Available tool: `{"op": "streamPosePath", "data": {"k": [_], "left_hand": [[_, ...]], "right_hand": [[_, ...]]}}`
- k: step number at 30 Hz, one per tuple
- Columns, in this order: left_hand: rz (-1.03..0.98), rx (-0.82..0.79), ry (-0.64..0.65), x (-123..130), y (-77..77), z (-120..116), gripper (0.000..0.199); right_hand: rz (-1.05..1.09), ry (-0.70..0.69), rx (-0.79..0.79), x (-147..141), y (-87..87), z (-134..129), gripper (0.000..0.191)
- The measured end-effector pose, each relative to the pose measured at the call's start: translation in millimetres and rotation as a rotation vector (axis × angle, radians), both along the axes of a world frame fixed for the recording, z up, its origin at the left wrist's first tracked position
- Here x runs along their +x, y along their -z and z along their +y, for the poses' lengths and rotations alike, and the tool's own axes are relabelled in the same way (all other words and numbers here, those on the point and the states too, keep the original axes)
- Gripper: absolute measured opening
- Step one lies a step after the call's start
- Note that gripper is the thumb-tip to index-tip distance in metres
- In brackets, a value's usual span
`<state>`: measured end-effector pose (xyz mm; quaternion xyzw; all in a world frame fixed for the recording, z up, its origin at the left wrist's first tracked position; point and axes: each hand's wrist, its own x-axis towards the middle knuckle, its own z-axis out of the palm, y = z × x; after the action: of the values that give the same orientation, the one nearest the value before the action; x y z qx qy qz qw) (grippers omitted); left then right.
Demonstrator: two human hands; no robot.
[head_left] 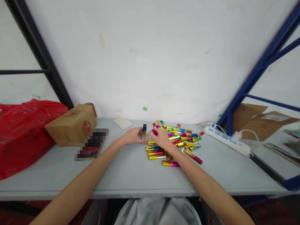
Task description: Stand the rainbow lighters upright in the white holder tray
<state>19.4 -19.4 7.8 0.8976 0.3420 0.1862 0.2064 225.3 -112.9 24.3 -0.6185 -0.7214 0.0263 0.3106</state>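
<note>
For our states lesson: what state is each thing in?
Left hand: holding small tray
Right hand: pinching magenta stick
Small tray: one dark stick upright inside
Loose sticks: lying heaped
Back tray: lying flat
Power strip: plug inserted
Red bag: crumpled
Cardboard box: flaps unclear
Right carton: flaps open
Pixelated object: unclear

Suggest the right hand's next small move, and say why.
I'd probably lower the magenta tube upright into an open cell of the tray. The right hand holds that tube at the tray's right side, the left hand grips the other side, a dark tube stands upright there, and bare cells show between the hands.
</note>
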Motion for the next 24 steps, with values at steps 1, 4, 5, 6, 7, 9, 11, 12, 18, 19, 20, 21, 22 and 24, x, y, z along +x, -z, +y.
{"op": "streamPosePath", "data": {"k": [1, 4, 5, 6, 7, 9, 11, 12, 18, 19, 20, 21, 22, 24], "left_hand": [[0.000, 0.000, -0.001, 0, -0.1, 0, 0.068], [0.014, 0.010, -0.019, 0, -0.2, 0, 0.069], [0.017, 0.012, -0.024, 0, -0.3, -1, 0.069], [0.021, 0.015, -0.027, 1, -0.5, -1, 0.069], [0.024, 0.016, -0.030, 1, -0.7, -1, 0.070], [0.029, 0.014, -0.035, 1, -1.2, -1, 0.071], [0.026, 0.010, -0.037, 1, -1.8, -2, 0.072], [0.020, 0.007, -0.033, 1, -2.1, -2, 0.072], [0.004, 0.000, -0.019, 1, -3.3, -4, 0.072], [0.013, 0.002, -0.021, 1, -3.6, -4, 0.072], [0.022, 0.004, -0.024, 1, -3.9, -4, 0.073], [0.028, 0.006, -0.027, 1, -4.1, -4, 0.072], [0.031, 0.006, -0.028, 1, -4.3, -4, 0.072], [0.026, -0.002, -0.023, 2, -4.1, -4, 0.070]], "right_hand": [[0.005, -0.001, 0.009, 0, 1.2, 0, 0.038], [0.029, -0.018, 0.031, -1, 4.5, 1, 0.032], [0.035, -0.025, 0.035, -1, 5.2, 1, 0.029], [0.039, -0.033, 0.036, -1, 5.7, 1, 0.028], [0.042, -0.042, 0.038, -1, 5.9, 1, 0.027], [0.040, -0.063, 0.062, -1, 5.2, 1, 0.027], [0.023, -0.077, 0.101, -1, 3.4, 0, 0.030], [0.006, -0.078, 0.107, -1, 2.1, -1, 0.033], [0.009, -0.026, 0.029, -3, -5.4, -6, 0.040], [0.034, -0.039, 0.037, -3, -5.6, -6, 0.037], [0.049, -0.057, 0.046, -3, -5.2, -6, 0.034], [0.048, -0.076, 0.050, -3, -4.2, -5, 0.031], [0.028, -0.095, 0.044, -3, -2.5, -4, 0.028], [-0.053, -0.138, -0.002, -3, 2.1, -3, 0.023]]}}
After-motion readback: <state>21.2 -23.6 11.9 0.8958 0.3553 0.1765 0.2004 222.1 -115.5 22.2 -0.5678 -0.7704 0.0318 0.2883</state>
